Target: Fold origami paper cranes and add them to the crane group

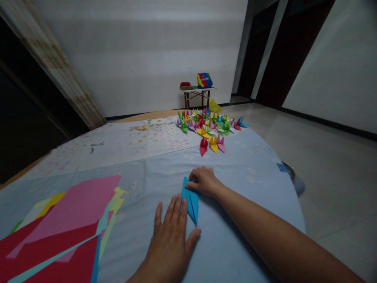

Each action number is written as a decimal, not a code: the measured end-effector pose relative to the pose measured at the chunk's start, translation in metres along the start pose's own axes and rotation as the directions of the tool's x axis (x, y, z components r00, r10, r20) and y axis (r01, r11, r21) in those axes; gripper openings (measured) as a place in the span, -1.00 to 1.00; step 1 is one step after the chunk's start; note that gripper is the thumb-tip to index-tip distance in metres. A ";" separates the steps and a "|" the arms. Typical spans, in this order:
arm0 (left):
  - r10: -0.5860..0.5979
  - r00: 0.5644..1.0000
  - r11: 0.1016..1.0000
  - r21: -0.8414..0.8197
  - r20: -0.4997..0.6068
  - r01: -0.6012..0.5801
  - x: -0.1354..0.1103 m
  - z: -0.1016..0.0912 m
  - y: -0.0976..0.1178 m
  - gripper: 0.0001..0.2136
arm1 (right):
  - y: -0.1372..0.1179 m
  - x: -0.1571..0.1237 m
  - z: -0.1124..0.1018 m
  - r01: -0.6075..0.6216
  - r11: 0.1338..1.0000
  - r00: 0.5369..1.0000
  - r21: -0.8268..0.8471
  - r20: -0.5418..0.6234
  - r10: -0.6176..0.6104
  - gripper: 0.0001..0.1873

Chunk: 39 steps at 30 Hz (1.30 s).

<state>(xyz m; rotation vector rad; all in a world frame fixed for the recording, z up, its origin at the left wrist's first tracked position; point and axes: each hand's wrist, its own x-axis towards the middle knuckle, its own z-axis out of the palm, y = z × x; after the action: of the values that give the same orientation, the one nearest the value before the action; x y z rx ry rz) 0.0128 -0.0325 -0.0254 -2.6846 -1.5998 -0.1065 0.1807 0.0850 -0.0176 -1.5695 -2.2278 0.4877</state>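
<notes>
Folded blue paper between two hands at the middle of the table

The folded blue paper [192, 200] lies flat on the pale cloth [259, 169], just below the centre of the frame. It is a narrow kite shape, its long point toward the bottom, with a dark slit or crease line down its lower part.

The left hand [171, 236], at bottom centre, rests palm down. Its middle fingers lie nearly together, the little finger and thumb spread away, and its fingertips touch the paper's left edge. The right hand [206, 181] reaches in from the lower right, fingers curled, the thumb on the paper's upper part; whether a layer is clamped between thumb and forefinger, I cannot tell.

The paper should be very light and thin, stiffer where layers stack, and likely to slide on the cloth or crease in the wrong place if squeezed. The surest hold is probably a flat fingertip along one side, with a light pinch at the other edge, sparing the thin tip.

Loose paper sheets [88, 200] overlap at lower left; folded paper birds [203, 133] crowd the table's far side, right of upper centre.
</notes>
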 end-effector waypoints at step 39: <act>0.190 0.962 0.979 -0.115 0.198 -0.170 -0.001 -0.023 0.017 -0.36 | -0.001 -0.001 0.001 0.010 1.000 1.000 0.003 -0.017 -0.010 -0.69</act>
<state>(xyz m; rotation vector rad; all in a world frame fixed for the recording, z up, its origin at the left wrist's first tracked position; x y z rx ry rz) 0.0267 -0.0426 -0.0024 -2.9895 -1.4197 0.1056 0.1800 0.0841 -0.0182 -1.5543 -2.2207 0.4728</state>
